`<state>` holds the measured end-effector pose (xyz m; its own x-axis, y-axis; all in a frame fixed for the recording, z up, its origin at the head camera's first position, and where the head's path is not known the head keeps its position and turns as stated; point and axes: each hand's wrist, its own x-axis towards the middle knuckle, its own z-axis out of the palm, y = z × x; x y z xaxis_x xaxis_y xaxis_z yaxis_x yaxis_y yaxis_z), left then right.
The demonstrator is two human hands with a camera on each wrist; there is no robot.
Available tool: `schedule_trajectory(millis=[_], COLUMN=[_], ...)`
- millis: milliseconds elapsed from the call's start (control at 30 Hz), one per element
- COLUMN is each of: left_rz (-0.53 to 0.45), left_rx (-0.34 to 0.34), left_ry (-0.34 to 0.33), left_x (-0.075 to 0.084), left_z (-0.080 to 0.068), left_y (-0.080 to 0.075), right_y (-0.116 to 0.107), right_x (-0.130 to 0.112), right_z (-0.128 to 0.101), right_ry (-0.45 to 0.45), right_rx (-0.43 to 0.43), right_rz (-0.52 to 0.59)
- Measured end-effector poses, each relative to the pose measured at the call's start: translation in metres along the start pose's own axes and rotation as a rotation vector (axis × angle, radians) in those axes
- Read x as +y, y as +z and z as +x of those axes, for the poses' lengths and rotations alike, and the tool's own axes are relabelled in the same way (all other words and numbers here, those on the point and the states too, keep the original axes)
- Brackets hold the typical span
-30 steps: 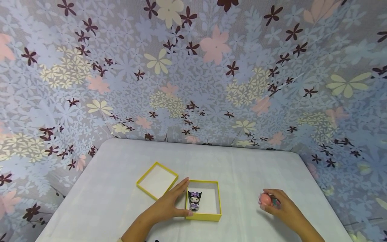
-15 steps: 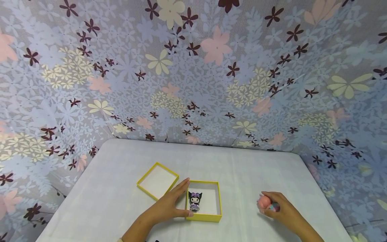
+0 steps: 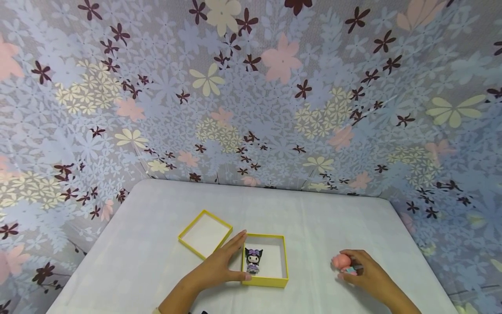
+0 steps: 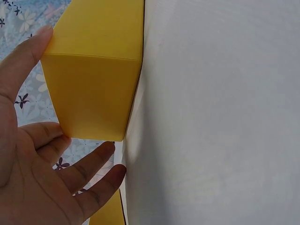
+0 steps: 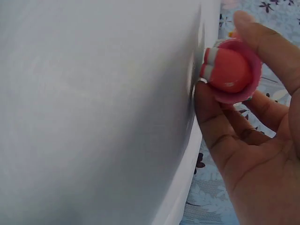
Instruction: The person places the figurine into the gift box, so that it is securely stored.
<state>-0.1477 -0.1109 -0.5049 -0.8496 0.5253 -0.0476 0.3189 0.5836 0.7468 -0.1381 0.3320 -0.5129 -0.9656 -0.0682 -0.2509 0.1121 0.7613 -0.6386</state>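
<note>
My left hand (image 3: 217, 268) spans the left side of an open yellow box (image 3: 264, 282) with a white inside, thumb at its front corner and fingers at its back corner. Inside, against the left wall, lies a small figurine (image 3: 252, 261) with a black pointed hood and purple dress. To the right, my right hand (image 3: 368, 272) holds a pink figurine (image 3: 341, 261) between thumb and fingers, low over the table. Its round pink head points left, and a bit of blue shows near the thumb. The right wrist view shows its pink skirt-like rim and white-and-red feet (image 5: 208, 64).
A shallow yellow-edged box lid (image 3: 205, 234) lies inside up, turned at an angle, behind my left hand. White cloth (image 3: 313, 226) covers the table, and a flowered fabric (image 3: 251, 109) rises behind it. A small dark object (image 3: 204, 312) shows at the bottom edge.
The pink figurine has turned in my right fingers, and its head has shifted slightly left and toward the front. My left hand, the box and the lid stay where they were.
</note>
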Motion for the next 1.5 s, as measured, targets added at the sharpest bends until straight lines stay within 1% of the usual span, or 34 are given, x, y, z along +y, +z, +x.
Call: schedule_trajectory(millis=[133, 233, 367, 467, 567, 633, 800, 867, 1000, 1067, 1100, 1233, 1333, 1467, 1500], left_rz=[0.002, -0.006, -0.010, -0.011, -0.015, -0.012, 0.001, 0.002, 0.004, 0.005, 0.006, -0.003, -0.006, -0.002, -0.003], left_rx=[-0.004, -0.007, -0.011, -0.014, -0.012, -0.009, 0.001, 0.002, 0.001, -0.002, -0.003, -0.005, -0.005, -0.004, -0.003], left_ry=[-0.004, -0.001, -0.002, -0.006, -0.004, -0.002, -0.004, -0.008, -0.010, -0.011, -0.009, -0.013, -0.010, -0.007, -0.007], left_x=[0.001, 0.001, -0.001, -0.003, -0.004, -0.004, -0.005, -0.005, -0.005, -0.006, -0.006, -0.005, -0.004, -0.003, -0.003], left_z=[0.000, 0.000, 0.000, 0.000, 0.001, 0.000, 0.000, 0.000, 0.000, 0.000, 0.000, 0.001, 0.001, 0.000, 0.000], left_y=[-0.001, -0.001, 0.001, 0.001, 0.001, 0.001, 0.002, 0.002, 0.002, 0.003, 0.003, 0.002, 0.001, 0.001, 0.001], right_y=[0.000, 0.000, 0.000, 0.000, 0.001, 0.001, 0.006, 0.007, 0.007, 0.007, 0.008, 0.009, 0.010, 0.013, 0.014], right_x=[-0.004, -0.006, -0.009, -0.012, -0.017, -0.019, -0.021, -0.023, -0.030, -0.032, -0.032, -0.035, -0.036, -0.038, -0.039], right_z=[-0.001, -0.002, -0.002, -0.003, -0.005, -0.006, -0.007, -0.007, -0.007, -0.007, -0.007, -0.006, -0.006, -0.005, -0.005], right_ry=[0.023, 0.022, 0.034, 0.032, 0.010, -0.028, -0.201, -0.221, -0.179, -0.182, -0.184, -0.187, -0.170, -0.162, -0.174], right_rx=[0.018, 0.029, 0.035, 0.033, 0.036, 0.047, 0.119, 0.128, 0.115, 0.117, 0.115, 0.093, 0.068, 0.043, 0.044], right_rz=[0.031, 0.047, 0.046, 0.044, 0.055, 0.056, 0.048, 0.052, 0.020, -0.003, 0.003, 0.083, 0.149, 0.192, 0.183])
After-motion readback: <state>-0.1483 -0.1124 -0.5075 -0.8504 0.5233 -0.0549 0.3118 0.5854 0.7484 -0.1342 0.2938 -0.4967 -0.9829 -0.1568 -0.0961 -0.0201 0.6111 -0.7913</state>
